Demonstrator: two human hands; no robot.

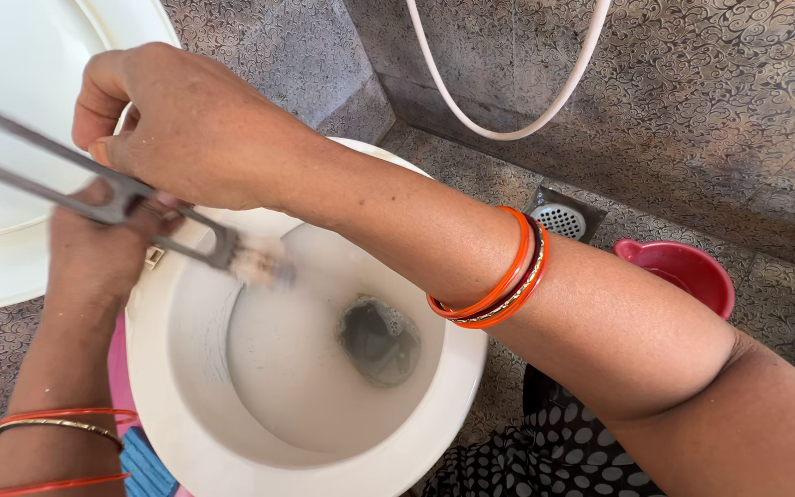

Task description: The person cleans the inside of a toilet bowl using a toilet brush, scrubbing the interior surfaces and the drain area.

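head view, looking straight down: a person leans over a white toilet bowl [186,405] and scrubs it with a long-handled brush [121,198]. the right hand [177,124] reaches across from the right and is closed in a fist around the grey two-bar handle, thumb pressed along its near side. the left hand [98,248] comes up from the bottom left and sits under the same handle, partly hidden by it; its fingers appear wrapped around the handle, though the exact grip cannot be made out. both wrists wear orange bangles [494,285].

the brush head [259,265] is blurred with motion and touches the upper left inner wall of the bowl, just below the rim. the wall beneath it looks wet and streaked. the drain hole [379,340] at the bottom of the bowl looks dark and dull, with little water visible around it. the raised lid [11,110] fills the upper left corner.

judging from this, the scrubbing seems to be in progress: the left inner wall is being worked, while the right wall, the area around the drain and the rim show no clear sign of foam or streaks, so they seem left to do. no rinsing shows.

around it: a white hose [508,129] loops on the patterned grey wall, a round floor drain [560,219] sits beside a red mug [683,271] on the floor.
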